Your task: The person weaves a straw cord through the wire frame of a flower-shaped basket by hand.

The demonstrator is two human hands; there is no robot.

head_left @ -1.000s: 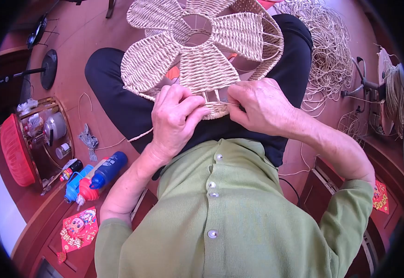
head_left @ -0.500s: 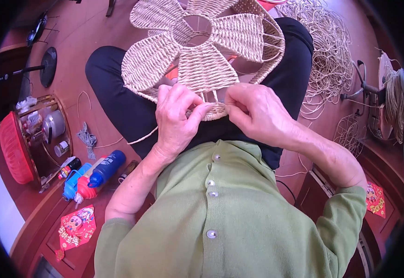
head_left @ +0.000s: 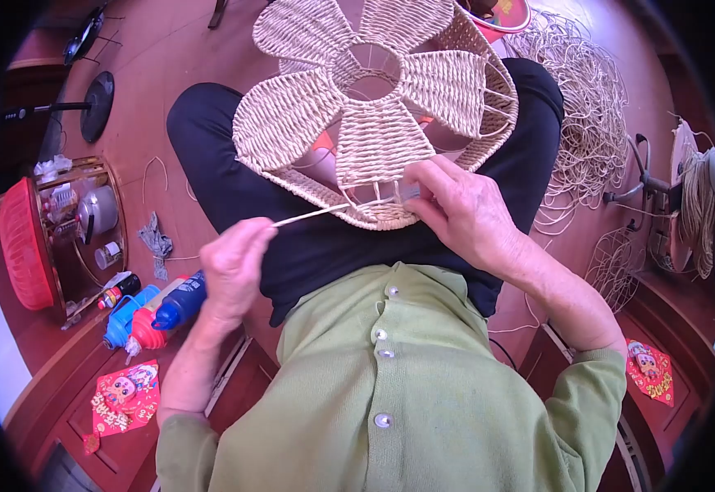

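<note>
A woven, flower-shaped piece of twisted straw-coloured cord point(head_left: 382, 141), with a round hole in its middle, rests across my lap. Its lowest petal joins a curved woven rim point(head_left: 394, 220) through a few bare ribs. My left hand point(head_left: 239, 266) is closed in a pinch on a cord point(head_left: 312, 215), stretched taut from the rim out to the left. Close beside the ribs, my right hand point(head_left: 464, 209) pinches at the lower petal's edge. Something small and greyish shows at its fingertips, too hidden to name.
A big heap of loose cord point(head_left: 583, 115) lies on the floor at right, near a reel of cord point(head_left: 696, 197). To the left are a shelf with a red basket point(head_left: 25, 246), a blue bottle point(head_left: 181, 302) and a fan base point(head_left: 97, 107).
My left hand has moved away from the rim, down and left, drawing the cord straight. My right hand stays by the rim. The woven piece has shifted slightly right and down in view.
</note>
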